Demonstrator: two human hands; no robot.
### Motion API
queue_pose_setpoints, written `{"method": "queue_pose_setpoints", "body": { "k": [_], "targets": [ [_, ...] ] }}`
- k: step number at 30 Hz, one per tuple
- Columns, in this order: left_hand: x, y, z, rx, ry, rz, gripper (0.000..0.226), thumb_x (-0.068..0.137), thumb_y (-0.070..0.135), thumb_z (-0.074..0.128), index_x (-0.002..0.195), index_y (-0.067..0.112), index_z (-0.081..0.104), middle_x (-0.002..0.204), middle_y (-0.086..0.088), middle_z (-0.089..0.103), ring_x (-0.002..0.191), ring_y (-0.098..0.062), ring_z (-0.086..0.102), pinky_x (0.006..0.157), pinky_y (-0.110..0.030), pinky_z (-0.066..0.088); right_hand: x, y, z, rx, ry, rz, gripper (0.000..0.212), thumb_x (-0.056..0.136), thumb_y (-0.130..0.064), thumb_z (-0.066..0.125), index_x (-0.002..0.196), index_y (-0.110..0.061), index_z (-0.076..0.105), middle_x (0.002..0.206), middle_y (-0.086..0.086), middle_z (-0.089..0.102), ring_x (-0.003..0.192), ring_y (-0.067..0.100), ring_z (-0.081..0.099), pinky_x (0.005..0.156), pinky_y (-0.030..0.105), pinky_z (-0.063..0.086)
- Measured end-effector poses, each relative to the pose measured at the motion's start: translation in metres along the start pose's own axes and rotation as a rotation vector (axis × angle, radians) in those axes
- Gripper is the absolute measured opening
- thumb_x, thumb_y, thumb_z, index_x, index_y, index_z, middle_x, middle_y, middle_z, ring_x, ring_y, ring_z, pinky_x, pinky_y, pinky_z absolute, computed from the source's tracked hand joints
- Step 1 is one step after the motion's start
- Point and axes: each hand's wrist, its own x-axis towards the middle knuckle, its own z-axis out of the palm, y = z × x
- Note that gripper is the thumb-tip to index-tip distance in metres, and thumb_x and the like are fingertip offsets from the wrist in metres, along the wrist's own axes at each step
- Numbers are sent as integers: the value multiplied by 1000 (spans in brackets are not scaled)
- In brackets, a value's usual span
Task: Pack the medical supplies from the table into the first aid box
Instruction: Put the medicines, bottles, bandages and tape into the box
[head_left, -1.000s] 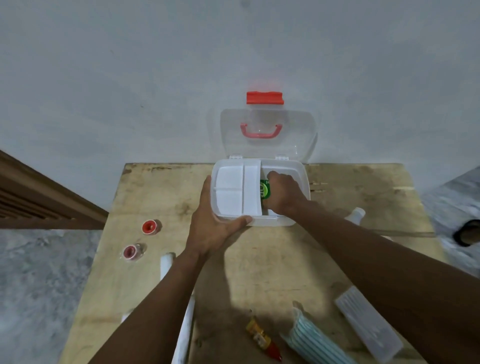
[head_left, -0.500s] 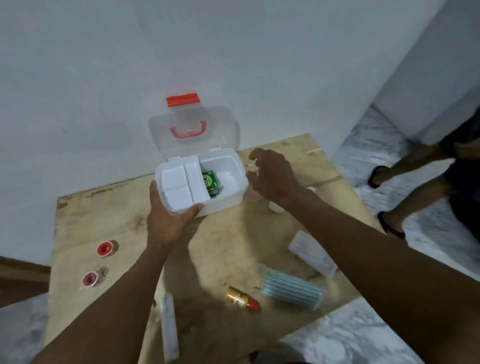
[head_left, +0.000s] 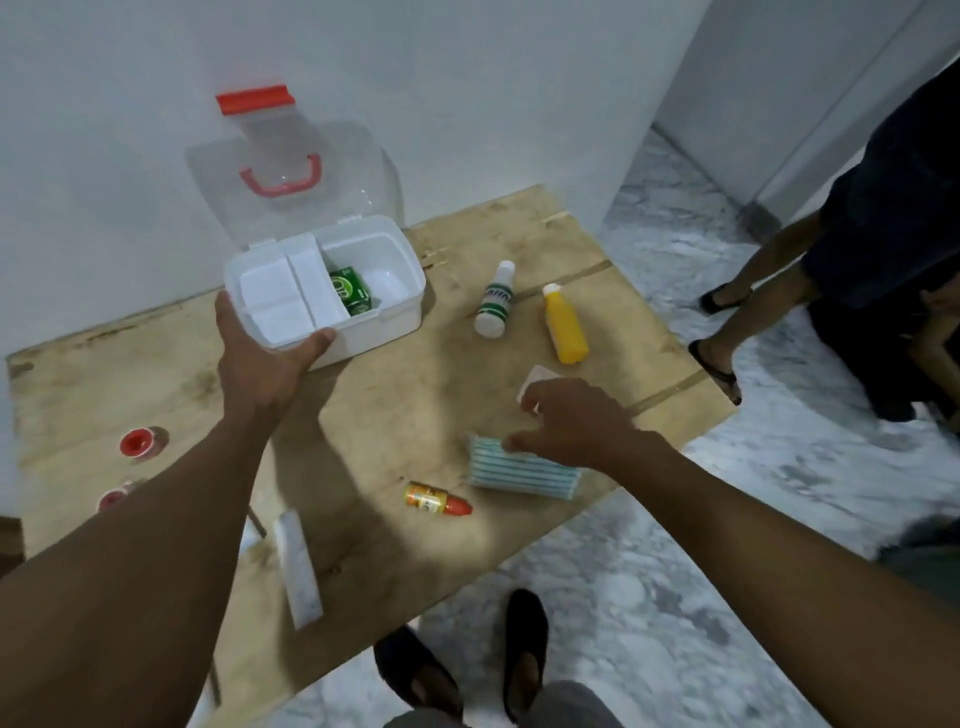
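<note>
The white first aid box (head_left: 395, 317) stands open at the back of the wooden table (head_left: 395, 415), its clear lid with a red handle leaning against the wall. A green packet (head_left: 351, 291) lies in the box's right compartment beside a white divider tray. My left hand (head_left: 260, 358) grips the box's near left corner. My right hand (head_left: 576, 421) hovers with fingers spread over the pack of blue face masks (head_left: 524, 475) and partly hides a flat white packet (head_left: 537, 379).
A white bottle with a green label (head_left: 494, 301) and a yellow bottle (head_left: 565, 325) lie right of the box. A small orange bottle (head_left: 436, 501), a long white packet (head_left: 298, 569) and two red tape rolls (head_left: 137, 444) also lie on the table. A person's legs (head_left: 748, 291) stand at the right.
My right hand left the box, with the green packet remaining inside, and moved right and nearer to hover over the face masks. My view swung to the right. My left hand stayed on the box.
</note>
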Motion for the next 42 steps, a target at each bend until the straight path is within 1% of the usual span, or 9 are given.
{"method": "queue_pose_setpoints", "body": {
  "k": [3, 11, 21, 27, 29, 33, 36, 39, 42],
  "targets": [
    [1, -1, 1, 12, 6, -13, 108, 66, 48, 86, 151, 29, 22, 144, 3, 49, 131, -23, 47, 107, -32, 37, -5, -1, 15, -126, -81, -71, 72, 73, -63, 71, 130, -23, 52, 130, 2, 55, 119, 22, 54, 91, 37, 47],
    [0, -2, 2, 4, 8, -21, 108, 67, 46, 85, 152, 31, 20, 144, 7, 48, 131, -19, 46, 108, -31, 37, 5, -2, 33, -203, -110, -156, 47, 78, -43, 72, 116, -20, 56, 113, 1, 62, 101, 19, 60, 69, 30, 43],
    [-2, 2, 0, -88, -25, 18, 104, 68, 35, 88, 149, 29, 23, 129, 17, 49, 121, -13, 49, 96, -26, 36, 27, -52, -36, -39, 82, -178, 45, 75, -44, 69, 113, -23, 55, 107, 4, 62, 98, 25, 62, 70, 29, 43],
    [2, -2, -4, -119, -57, 33, 105, 66, 34, 89, 147, 32, 22, 134, 12, 51, 121, -21, 54, 96, -32, 42, 57, -92, -87, 33, 225, -179, 54, 80, -40, 63, 130, -36, 42, 111, 13, 52, 104, 36, 56, 80, 36, 42],
    [1, 0, -4, -135, -48, 51, 102, 66, 32, 89, 145, 32, 24, 133, 14, 51, 118, -16, 55, 92, -31, 46, 73, -103, -99, -39, 266, -209, 56, 81, -32, 64, 132, -30, 40, 115, 15, 51, 105, 38, 53, 82, 37, 44],
    [2, 4, -1, -152, -26, 94, 92, 67, 27, 90, 135, 39, 28, 116, 33, 49, 102, 15, 54, 72, -6, 41, 110, -127, -116, -341, 332, -275, 49, 83, -24, 69, 126, -18, 45, 115, 12, 54, 109, 33, 50, 75, 35, 42],
    [4, 6, 1, -158, -24, 71, 92, 68, 24, 90, 134, 39, 28, 112, 36, 49, 101, 29, 46, 65, -2, 46, 137, -143, -117, -485, 232, -361, 38, 89, -22, 66, 124, -16, 54, 119, 11, 55, 117, 31, 47, 84, 35, 45],
    [6, 5, 2, -132, -19, 62, 90, 68, 27, 90, 135, 39, 31, 115, 40, 51, 108, 21, 50, 71, -4, 49, 156, -155, -103, -500, 91, -444, 35, 89, -19, 62, 123, -14, 54, 119, 12, 56, 115, 29, 51, 84, 33, 44],
    [9, 6, 1, -120, -39, 26, 93, 67, 32, 89, 139, 39, 31, 122, 36, 52, 112, 13, 53, 81, -15, 53, 175, -160, -97, -467, -74, -485, 21, 82, -17, 65, 101, -12, 56, 103, 8, 63, 94, 22, 58, 74, 29, 47]
  ]
}}
